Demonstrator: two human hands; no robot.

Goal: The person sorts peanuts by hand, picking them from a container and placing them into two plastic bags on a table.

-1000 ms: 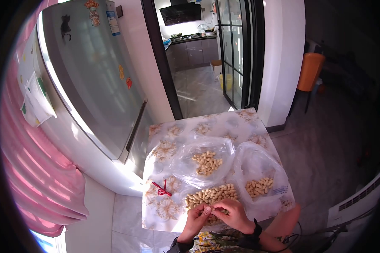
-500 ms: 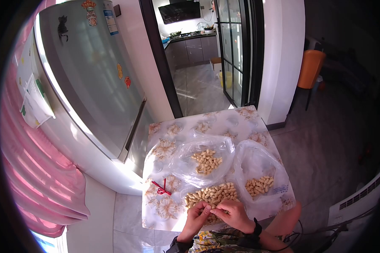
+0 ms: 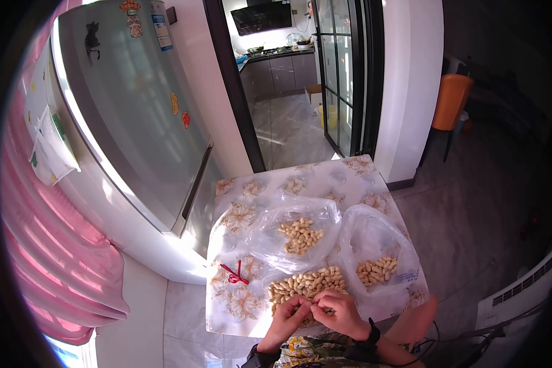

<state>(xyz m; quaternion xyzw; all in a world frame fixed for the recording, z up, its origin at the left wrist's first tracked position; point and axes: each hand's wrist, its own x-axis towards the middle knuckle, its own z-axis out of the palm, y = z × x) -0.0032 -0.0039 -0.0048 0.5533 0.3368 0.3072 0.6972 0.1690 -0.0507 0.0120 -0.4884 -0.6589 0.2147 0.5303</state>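
My left hand (image 3: 292,313) and my right hand (image 3: 338,313) meet at their fingertips above the near edge of a heap of peanuts (image 3: 306,281). Both are closed in a pinch, thumbs against fingers. Whatever sits between the fingertips is too small and covered to make out. The peanuts, pale and in their shells, spread beyond and under my hands. Past them, a smaller pile of peanuts (image 3: 300,236) lies on a clear plastic bag (image 3: 260,236). To the right, another clear bag (image 3: 357,230) holds more peanuts (image 3: 377,270).
A table (image 3: 233,310) with a flowered cover bears all this. On its left lies a red ribbon or tie (image 3: 235,276). A fridge (image 3: 135,104) stands to the left, beside a pink curtain (image 3: 55,245). Behind is a kitchen doorway; an orange chair (image 3: 452,101) is at the right.
My hands have shifted slightly, with the left fingers turned further inward over the thumb and the fingertips closer together. The peanut piles and bags look the same.
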